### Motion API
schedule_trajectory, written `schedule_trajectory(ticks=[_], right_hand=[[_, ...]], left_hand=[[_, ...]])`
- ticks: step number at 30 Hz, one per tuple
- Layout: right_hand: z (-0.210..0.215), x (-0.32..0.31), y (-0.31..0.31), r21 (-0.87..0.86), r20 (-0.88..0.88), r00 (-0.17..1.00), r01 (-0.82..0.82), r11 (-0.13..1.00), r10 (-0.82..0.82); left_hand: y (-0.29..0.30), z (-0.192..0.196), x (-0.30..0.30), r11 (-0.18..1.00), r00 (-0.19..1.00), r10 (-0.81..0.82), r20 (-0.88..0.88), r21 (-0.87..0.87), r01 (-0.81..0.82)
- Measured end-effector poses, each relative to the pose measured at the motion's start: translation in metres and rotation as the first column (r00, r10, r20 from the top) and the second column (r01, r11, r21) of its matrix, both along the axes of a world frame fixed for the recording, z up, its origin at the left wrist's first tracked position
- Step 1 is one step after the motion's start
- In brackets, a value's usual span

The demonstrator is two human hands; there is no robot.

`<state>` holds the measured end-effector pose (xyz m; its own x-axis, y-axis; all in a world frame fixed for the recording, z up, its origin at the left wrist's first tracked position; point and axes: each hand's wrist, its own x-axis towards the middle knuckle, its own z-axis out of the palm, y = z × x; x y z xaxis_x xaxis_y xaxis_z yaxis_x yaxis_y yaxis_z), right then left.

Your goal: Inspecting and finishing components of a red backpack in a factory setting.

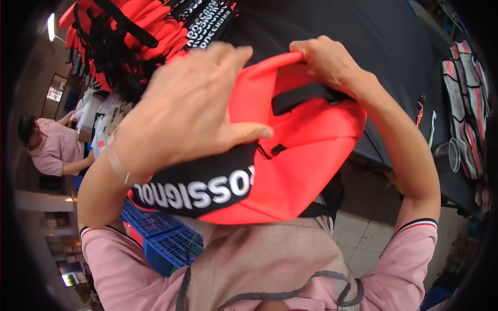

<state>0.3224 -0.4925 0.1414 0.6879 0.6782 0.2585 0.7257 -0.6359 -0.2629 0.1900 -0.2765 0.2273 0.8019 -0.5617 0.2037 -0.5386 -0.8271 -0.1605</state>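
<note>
A bright red-orange and black fabric bag (pixel 311 160) hangs in front of my chest, its black panel with white lettering facing me upside down. A black strap loop (pixel 300 97) and a small black zipper pull (pixel 279 149) show on its red side. My right hand (pixel 329 62) pinches the raised upper edge of the red fabric. Over the bag's left part lies my left hand (pixel 189 111), thumb stretched out and fingers apart, slightly blurred. The underside of that palm is hidden.
Similar red and black bags (pixel 155 39) are heaped at the far left of the dark table (pixel 373 41). Grey pouches (pixel 467 109) and a clear cup (pixel 454 154) lie right. Blue crates (pixel 161 236) stand below left. A person (pixel 54 140) works farther left.
</note>
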Motion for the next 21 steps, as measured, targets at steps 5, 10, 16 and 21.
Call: schedule_trajectory(ticks=[5, 10, 16, 21], right_hand=[[-0.028, -0.019, -0.001, -0.116, 0.024, 0.995, 0.095, 0.989, -0.093], [-0.032, -0.087, -0.001, 0.376, 0.390, 0.920, -0.184, 0.908, 0.025], [-0.077, -0.116, 0.025, -0.176, 0.121, 0.985, -0.097, 0.980, 0.119], [-0.078, -0.113, 0.056, -0.425, -0.192, 0.975, -0.189, 0.885, 0.116]], left_hand=[[-0.001, -0.049, 0.018, 0.990, 0.898, 0.076, -0.434, -0.073, -0.119], [0.011, -0.053, 0.030, 0.893, 0.785, 0.029, -0.619, -0.337, -0.299], [0.008, -0.056, 0.030, 0.874, 0.764, -0.031, -0.644, -0.388, -0.292], [0.012, -0.057, 0.026, 0.881, 0.763, -0.005, -0.647, -0.364, -0.303]])
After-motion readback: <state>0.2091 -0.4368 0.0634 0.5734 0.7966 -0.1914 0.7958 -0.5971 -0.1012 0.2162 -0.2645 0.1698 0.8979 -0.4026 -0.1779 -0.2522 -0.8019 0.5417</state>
